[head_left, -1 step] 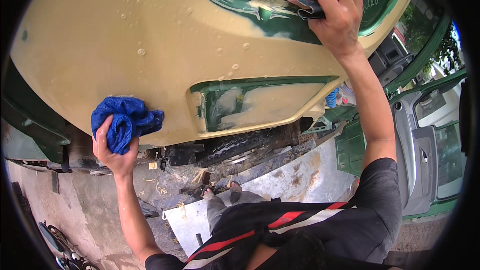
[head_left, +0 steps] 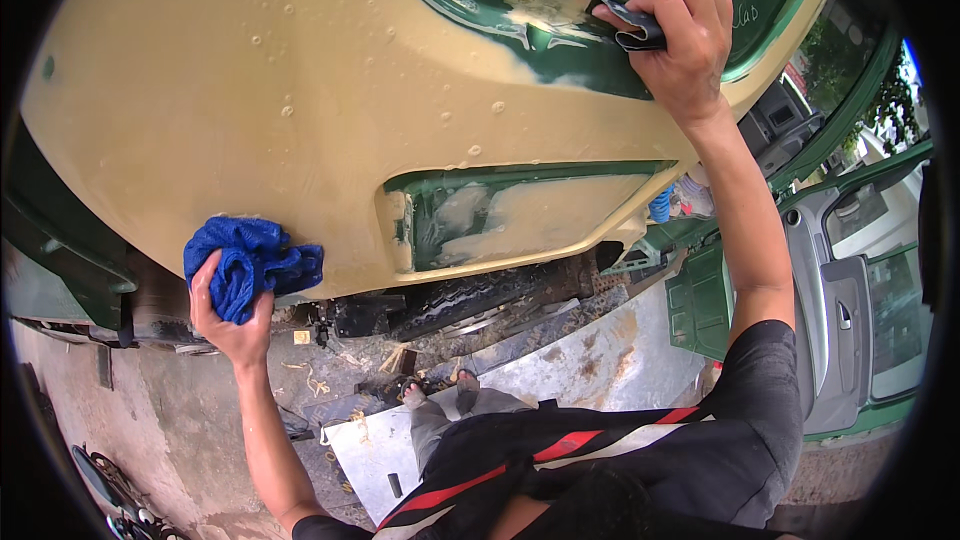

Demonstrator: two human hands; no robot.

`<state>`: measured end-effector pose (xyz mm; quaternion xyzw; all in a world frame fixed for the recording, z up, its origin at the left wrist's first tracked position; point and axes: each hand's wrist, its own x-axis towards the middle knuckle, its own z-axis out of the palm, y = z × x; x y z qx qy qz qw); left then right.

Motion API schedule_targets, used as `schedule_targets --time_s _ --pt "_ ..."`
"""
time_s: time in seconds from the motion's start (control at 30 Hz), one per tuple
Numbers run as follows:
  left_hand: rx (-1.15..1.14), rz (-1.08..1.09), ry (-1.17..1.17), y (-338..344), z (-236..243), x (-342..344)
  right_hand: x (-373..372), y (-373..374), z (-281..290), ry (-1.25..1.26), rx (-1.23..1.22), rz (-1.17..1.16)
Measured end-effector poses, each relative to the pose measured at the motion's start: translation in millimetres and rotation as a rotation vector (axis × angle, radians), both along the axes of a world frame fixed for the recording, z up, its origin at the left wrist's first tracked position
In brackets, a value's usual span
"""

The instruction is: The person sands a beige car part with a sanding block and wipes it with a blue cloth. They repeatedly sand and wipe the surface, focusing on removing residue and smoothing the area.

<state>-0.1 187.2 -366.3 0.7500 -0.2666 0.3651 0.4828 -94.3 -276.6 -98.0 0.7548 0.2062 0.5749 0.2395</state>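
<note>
In front of me stands a large curved vehicle panel (head_left: 270,130), cream and green, wet with droplets. My left hand (head_left: 233,325) grips a bunched blue cloth (head_left: 240,265) that rests against the panel's lower left. At the upper right, my right hand (head_left: 688,45) pinches a folded dark sheet, likely sandpaper (head_left: 640,30), over the green recess (head_left: 560,58). Beside that sheet lies a patch of cream filler (head_left: 545,6) with scraped edges. Lower down is a second recess (head_left: 520,215), green with smeared filler on it.
An open green vehicle door (head_left: 850,310) with grey trim is on the right. Below the panel are dark mechanical parts (head_left: 470,305). My feet are near a stained metal sheet (head_left: 610,360) on the ground. A motorbike (head_left: 115,485) shows at the lower left.
My right hand and the folded sheet have shifted slightly right and down in the picture. The panel also sits a little lower and further right. The left hand still holds the cloth.
</note>
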Motion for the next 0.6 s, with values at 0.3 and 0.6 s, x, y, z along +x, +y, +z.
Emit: schedule_targets --time_s 0.3,0.6 --pt "-0.743 0.048 0.764 97.5 -190.2 -61.3 28.0 29.6 5.0 -0.038 -0.062 0.06" --pt "-1.095 0.462 1.112 189.3 -321.0 -155.8 29.0 33.7 9.9 -0.007 -0.127 0.144"
